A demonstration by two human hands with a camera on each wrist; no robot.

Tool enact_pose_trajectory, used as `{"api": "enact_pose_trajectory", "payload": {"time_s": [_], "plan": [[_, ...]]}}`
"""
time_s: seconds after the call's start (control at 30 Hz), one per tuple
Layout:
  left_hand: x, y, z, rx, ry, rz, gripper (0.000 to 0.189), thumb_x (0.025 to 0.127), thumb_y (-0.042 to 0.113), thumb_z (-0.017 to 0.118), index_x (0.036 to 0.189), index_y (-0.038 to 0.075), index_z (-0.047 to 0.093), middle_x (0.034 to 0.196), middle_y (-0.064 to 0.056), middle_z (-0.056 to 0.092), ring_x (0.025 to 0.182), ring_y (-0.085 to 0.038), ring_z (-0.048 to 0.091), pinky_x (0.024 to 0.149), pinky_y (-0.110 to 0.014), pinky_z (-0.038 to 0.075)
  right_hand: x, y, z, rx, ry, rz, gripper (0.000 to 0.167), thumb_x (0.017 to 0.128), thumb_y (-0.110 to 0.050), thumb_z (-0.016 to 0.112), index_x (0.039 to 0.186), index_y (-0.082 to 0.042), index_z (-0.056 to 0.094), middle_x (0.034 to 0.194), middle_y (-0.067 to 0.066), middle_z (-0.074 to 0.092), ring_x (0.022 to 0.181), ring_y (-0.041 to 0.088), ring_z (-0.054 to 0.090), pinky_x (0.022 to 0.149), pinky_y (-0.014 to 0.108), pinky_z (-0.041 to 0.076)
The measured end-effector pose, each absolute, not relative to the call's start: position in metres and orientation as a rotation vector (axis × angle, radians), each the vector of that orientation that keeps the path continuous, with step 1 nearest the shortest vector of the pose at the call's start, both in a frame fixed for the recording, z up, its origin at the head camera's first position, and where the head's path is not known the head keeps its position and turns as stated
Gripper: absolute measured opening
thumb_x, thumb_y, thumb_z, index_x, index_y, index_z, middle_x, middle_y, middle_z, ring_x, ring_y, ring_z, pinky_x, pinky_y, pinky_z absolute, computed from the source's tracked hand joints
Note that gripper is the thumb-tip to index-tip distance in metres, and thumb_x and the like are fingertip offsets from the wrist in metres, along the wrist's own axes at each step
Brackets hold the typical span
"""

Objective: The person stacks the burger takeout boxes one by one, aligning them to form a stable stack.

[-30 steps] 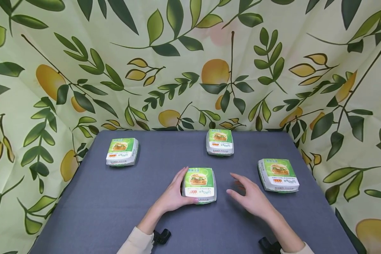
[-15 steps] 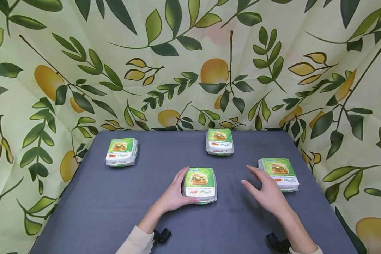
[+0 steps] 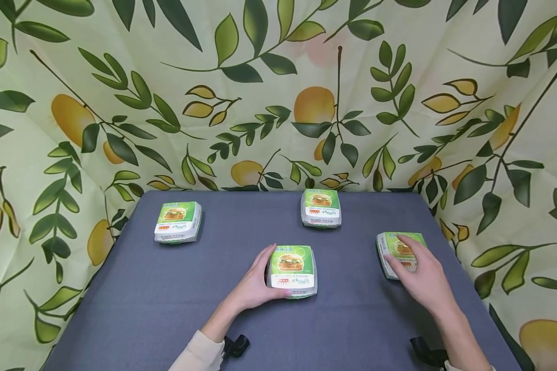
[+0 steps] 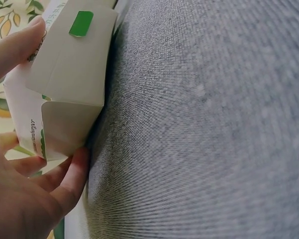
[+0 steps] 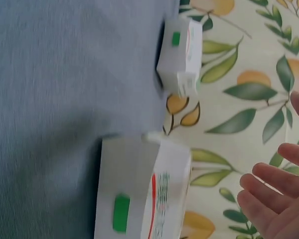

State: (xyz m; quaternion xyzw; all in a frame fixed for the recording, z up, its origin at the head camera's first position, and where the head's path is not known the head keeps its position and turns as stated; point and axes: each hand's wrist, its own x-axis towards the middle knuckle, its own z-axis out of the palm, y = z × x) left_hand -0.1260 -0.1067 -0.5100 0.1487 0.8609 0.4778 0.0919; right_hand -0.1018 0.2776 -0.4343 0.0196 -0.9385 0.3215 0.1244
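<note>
In the middle of the head view, a white and green burger box (image 3: 293, 270) sits on the table. My left hand (image 3: 254, 287) grips it from its left side, thumb on the near edge; the left wrist view shows the fingers (image 4: 72, 174) against the box's side. My right hand (image 3: 426, 278) hovers over a second burger box (image 3: 392, 238) on the right and hides part of its top. Seen from the right wrist, the spread fingers (image 5: 269, 186) stand apart from that box, relaxed and holding nothing.
Two more burger boxes stand on the dark cloth-covered table (image 3: 204, 288): one at the back left (image 3: 177, 221), one at the back centre (image 3: 321, 207). A curtain (image 3: 260, 103) with leaves and fruit hangs behind the table and along its sides.
My right hand has moved right, from beside the middle box to above the right-hand box. The left hand and all the burger boxes have stayed put.
</note>
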Motion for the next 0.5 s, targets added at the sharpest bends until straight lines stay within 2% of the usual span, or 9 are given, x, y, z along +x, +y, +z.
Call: {"api": "enact_pose_trajectory", "payload": {"time_s": [0.23,0.5], "plan": [[-0.125,-0.107,-0.511,0.434,2.552,1.430,0.120,0.068,0.049,0.092,0.162,0.019,0.023,0.165,-0.009,0.023,0.149,-0.030,0.028,0.115,-0.055,0.031,-0.106,0.302,-0.435,0.019,-2.703,0.928,0.064,0.098,-0.034,0.069,0.147,0.001,0.048,0.145,0.031,0.045,0.132,0.055,0.040,0.097,0.071,0.033],[-0.125,-0.107,-0.511,0.436,2.553,1.431,0.121,0.069,0.050,0.092,0.162,0.016,0.023,0.165,-0.010,0.023,0.149,-0.031,0.028,0.114,-0.056,0.031,-0.112,0.328,-0.447,0.052,-2.706,0.981,0.068,0.099,-0.031,0.067,0.149,0.007,0.041,0.149,0.036,0.038,0.136,0.058,0.032,0.101,0.075,0.027]]}}
